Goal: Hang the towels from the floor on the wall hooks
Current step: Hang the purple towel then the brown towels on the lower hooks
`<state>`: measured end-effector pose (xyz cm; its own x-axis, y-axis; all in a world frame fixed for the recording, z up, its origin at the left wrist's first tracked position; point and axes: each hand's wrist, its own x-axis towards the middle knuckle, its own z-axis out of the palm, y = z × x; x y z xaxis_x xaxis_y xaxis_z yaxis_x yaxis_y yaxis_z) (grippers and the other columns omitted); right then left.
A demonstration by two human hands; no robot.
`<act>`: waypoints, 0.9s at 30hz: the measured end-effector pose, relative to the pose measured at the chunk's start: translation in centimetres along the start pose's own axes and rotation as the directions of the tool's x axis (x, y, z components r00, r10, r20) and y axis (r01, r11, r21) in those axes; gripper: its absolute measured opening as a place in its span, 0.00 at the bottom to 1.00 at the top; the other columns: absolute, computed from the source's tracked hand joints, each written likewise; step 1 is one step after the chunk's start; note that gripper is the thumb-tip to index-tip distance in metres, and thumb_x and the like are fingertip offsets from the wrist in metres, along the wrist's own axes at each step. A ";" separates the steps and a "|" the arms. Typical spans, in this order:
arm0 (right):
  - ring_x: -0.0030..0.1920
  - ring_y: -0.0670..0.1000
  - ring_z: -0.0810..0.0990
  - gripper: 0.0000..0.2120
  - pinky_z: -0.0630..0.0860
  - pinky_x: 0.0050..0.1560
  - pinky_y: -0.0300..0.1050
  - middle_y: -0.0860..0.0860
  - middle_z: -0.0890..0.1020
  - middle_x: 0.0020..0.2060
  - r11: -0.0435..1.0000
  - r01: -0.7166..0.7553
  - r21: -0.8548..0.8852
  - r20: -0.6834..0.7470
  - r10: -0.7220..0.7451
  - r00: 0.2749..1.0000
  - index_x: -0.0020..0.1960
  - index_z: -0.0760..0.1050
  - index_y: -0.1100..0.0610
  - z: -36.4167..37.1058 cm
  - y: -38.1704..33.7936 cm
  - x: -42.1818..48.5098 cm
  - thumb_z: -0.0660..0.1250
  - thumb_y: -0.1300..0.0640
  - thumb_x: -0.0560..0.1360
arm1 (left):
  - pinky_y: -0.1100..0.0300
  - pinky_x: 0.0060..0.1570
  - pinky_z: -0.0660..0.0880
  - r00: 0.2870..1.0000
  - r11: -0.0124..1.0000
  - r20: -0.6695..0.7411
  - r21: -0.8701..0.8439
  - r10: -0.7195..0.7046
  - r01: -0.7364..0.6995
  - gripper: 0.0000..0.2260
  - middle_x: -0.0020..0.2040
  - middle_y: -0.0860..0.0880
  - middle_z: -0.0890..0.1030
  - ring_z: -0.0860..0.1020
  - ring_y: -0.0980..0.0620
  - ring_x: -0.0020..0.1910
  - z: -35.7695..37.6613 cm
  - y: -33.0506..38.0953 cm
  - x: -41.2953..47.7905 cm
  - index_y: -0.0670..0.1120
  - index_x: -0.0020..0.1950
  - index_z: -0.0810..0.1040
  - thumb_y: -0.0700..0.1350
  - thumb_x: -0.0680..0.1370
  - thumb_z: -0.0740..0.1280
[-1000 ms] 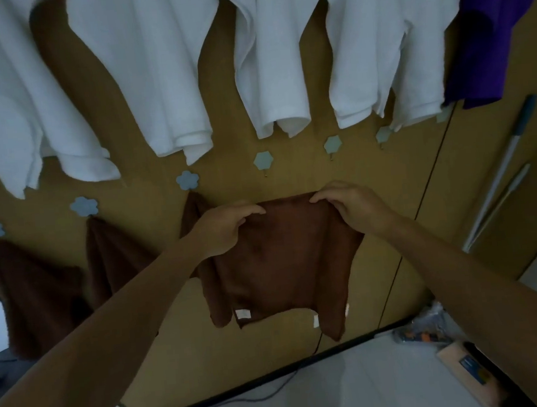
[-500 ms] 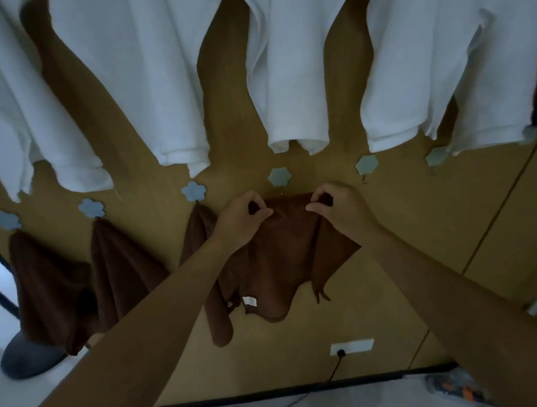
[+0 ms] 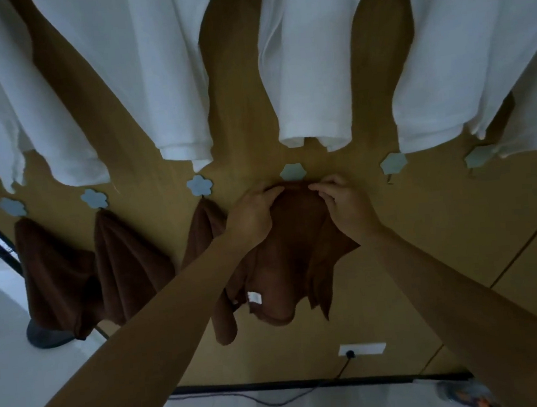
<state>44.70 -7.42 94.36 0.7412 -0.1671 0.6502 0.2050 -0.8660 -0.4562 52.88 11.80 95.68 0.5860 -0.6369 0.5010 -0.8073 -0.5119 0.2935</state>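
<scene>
Three brown towels [image 3: 129, 264] hang; left hand [image 3: 252, 217] and right hand [image 3: 347, 211] pinch a fourth towel [image 3: 297, 252] at its flower hook [image 3: 293, 172], seemingly unhooked.

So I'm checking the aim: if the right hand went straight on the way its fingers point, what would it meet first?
Probably the pale blue flower hook just above the brown towel that the right hand pinches, though depth is unclear.

Brown towel [image 3: 297, 249] bunched just under a pale blue flower-shaped hook [image 3: 293, 172].
Its top edge is gathered close beneath the hook; the rest droops in loose folds, a white tag [image 3: 254, 298] showing near the bottom.
</scene>
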 end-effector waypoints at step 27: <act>0.49 0.48 0.77 0.17 0.70 0.45 0.40 0.53 0.81 0.52 0.949 -0.313 -0.032 0.206 0.313 0.927 0.58 0.77 0.60 2.4 -0.3 0.6 0.73 0.52 0.73 | 0.54 0.54 0.71 0.983 0.987 0.138 0.116 -0.125 0.109 0.22 0.61 0.42 0.74 0.74 0.44 0.57 3.2 -0.2 0.8 0.41 0.65 0.72 0.52 0.77 0.68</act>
<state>46.60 -6.13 93.43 0.8832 -0.3286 0.3346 -0.0579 -0.7844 -0.6175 53.74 9.53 93.43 0.6861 -0.6413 0.3435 -0.7251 -0.6416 0.2504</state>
